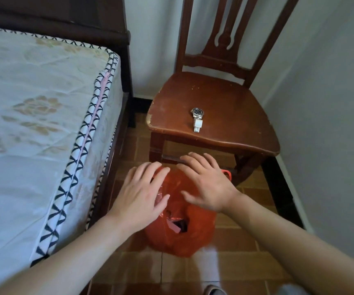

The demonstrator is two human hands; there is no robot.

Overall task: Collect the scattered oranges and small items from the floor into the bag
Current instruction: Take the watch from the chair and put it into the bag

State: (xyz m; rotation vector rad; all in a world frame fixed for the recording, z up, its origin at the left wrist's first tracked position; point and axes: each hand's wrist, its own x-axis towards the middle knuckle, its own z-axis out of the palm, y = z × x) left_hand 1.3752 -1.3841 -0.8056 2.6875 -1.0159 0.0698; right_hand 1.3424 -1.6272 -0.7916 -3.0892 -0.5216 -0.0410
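Note:
An orange-red plastic bag (184,233) sits bulging on the tiled floor between the bed and the chair. Through its open mouth I see a pink slip and a dark small item (179,224) inside. My left hand (142,194) hovers flat over the bag's left side, fingers spread, holding nothing. My right hand (208,184) hovers over the bag's upper right, fingers also spread and empty. One bag handle (227,173) pokes out beyond my right hand. No oranges show on the floor.
A dark wooden chair (225,103) stands just behind the bag, with a silver wristwatch (197,119) on its seat. A bed with a patterned mattress (44,124) fills the left. A wall (331,124) closes in the right. Brown floor tiles (231,258) lie around the bag.

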